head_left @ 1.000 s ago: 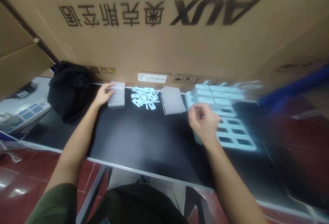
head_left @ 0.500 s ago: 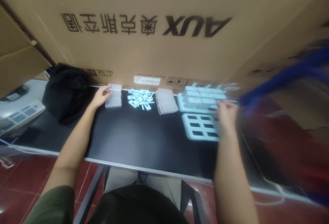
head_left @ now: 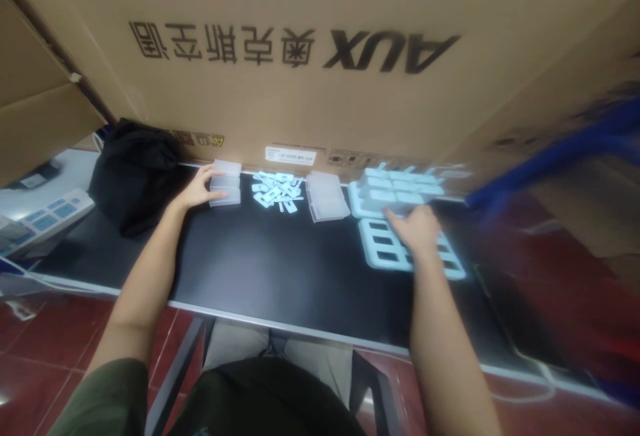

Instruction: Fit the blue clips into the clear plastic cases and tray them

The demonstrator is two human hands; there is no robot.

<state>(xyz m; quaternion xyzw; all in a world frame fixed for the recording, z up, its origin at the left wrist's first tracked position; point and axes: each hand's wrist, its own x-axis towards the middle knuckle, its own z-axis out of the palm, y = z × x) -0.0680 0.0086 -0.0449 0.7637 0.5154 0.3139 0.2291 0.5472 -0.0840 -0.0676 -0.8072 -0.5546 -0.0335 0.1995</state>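
At the left, my left hand has its thumb and fingers spread against the side of a group of clear plastic boxes. A pile of small light-blue flat pieces lies to the right of these boxes. My right hand is over a light-blue tray with rectangular openings. Its thumb stretches left towards the front of a light-blue rack holding several raised blocks. The other fingertips are partly hidden, and I see nothing held.
More clear plastic boxes stand between the pile and the rack. A black cloth bundle lies at the left. A large cardboard box walls off the back of the black table. A blue bar slants at the right.
My right hand has moved left, from the right end of the rack to its front, uncovering the right side of the tray. My left hand's fingers have spread wider at the clear boxes.
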